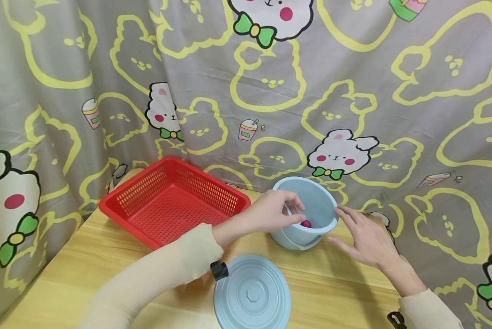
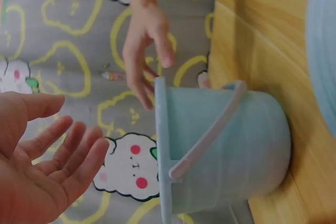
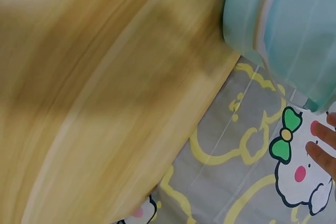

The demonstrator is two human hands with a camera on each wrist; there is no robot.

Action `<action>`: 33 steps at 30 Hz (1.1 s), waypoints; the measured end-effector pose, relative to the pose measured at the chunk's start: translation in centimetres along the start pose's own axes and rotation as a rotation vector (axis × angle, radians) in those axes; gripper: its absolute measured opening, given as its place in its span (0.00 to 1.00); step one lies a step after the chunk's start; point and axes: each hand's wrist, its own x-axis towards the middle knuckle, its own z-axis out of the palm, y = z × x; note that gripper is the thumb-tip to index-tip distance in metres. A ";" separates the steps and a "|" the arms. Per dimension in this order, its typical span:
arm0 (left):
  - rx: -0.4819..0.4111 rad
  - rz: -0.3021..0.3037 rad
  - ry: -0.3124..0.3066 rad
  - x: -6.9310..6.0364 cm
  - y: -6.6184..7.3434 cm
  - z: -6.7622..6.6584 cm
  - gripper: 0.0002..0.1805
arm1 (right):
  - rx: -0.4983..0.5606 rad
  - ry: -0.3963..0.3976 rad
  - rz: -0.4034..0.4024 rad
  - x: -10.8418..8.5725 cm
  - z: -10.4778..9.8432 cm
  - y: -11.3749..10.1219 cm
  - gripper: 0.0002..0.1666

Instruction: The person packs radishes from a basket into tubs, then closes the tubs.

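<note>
A light blue bucket stands upright on the table with its handle lowered against the side. Inside it lies a small dark pink object, mostly hidden, so its kind is unclear. My left hand hovers over the bucket's left rim, fingers loosely bent and nothing in them; the left wrist view shows the same empty hand beyond the bucket's mouth. At the right rim is my right hand, fingers extended, with fingertips at or very near the edge. Part of its fingers shows in the right wrist view.
A red perforated basket sits to the left, partly behind my left forearm. The round blue lid lies flat in front of the bucket. Behind the wooden table hangs a grey patterned curtain.
</note>
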 end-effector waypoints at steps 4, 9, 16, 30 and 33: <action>0.114 0.037 0.006 -1.9 0.1 0.4 0.11 | 0.027 0.054 -0.035 -0.5 0.2 -0.6 0.52; 0.212 0.084 0.016 -4.1 -0.1 1.0 0.13 | 0.052 0.130 -0.076 -1.3 0.2 -1.8 0.49; 0.317 0.084 -0.008 -7.3 -0.6 2.2 0.17 | 0.076 0.183 -0.101 -2.6 -0.1 -4.1 0.46; 0.419 0.065 -0.130 -12.3 -3.6 5.2 0.33 | 0.131 0.233 -0.252 -3.9 0.9 -8.9 0.41; 0.429 0.070 -0.148 -13.1 -4.6 5.9 0.36 | 0.120 0.143 -0.250 -4.3 1.6 -9.5 0.44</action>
